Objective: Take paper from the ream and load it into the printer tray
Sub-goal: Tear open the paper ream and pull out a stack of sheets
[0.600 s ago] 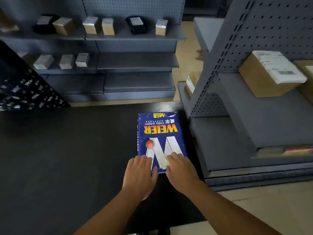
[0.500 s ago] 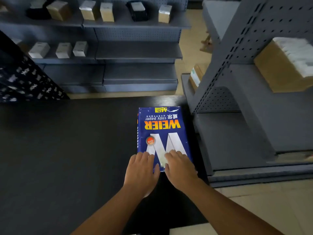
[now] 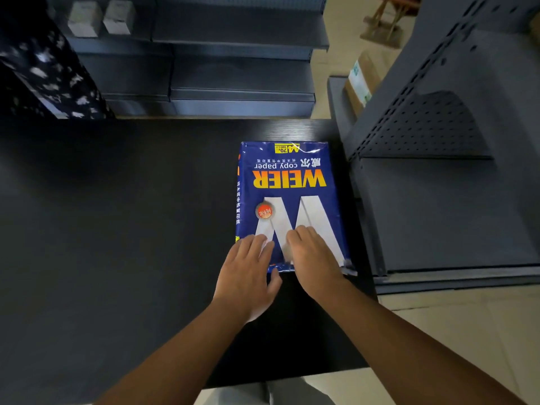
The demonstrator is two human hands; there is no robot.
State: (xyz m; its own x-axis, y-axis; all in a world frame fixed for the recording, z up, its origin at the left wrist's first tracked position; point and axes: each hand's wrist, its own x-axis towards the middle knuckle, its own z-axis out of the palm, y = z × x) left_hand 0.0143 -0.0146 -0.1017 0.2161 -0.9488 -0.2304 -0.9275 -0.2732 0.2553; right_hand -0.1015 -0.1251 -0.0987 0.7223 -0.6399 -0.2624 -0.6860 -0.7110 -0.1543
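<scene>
A blue wrapped ream of copy paper (image 3: 289, 182) lies flat on the black table (image 3: 117, 229), its print upside down to me. Both hands rest on its near end. My left hand (image 3: 248, 276) lies flat on the near left corner, fingers spread, with the thumb just off the near edge. My right hand (image 3: 312, 258) lies palm down on the near right part, fingertips on the white W. The wrapper looks torn at the near right corner (image 3: 349, 267). No printer or tray is in view.
A grey metal shelf unit (image 3: 438, 200) stands close against the table's right side, with a cardboard box (image 3: 362, 80) behind it. More grey shelving (image 3: 233, 77) with small boxes runs along the back. A dark patterned cloth (image 3: 43, 77) hangs at the far left.
The view has tilted down and drawn closer to the ream. Both hands stay on its near end, barely shifted.
</scene>
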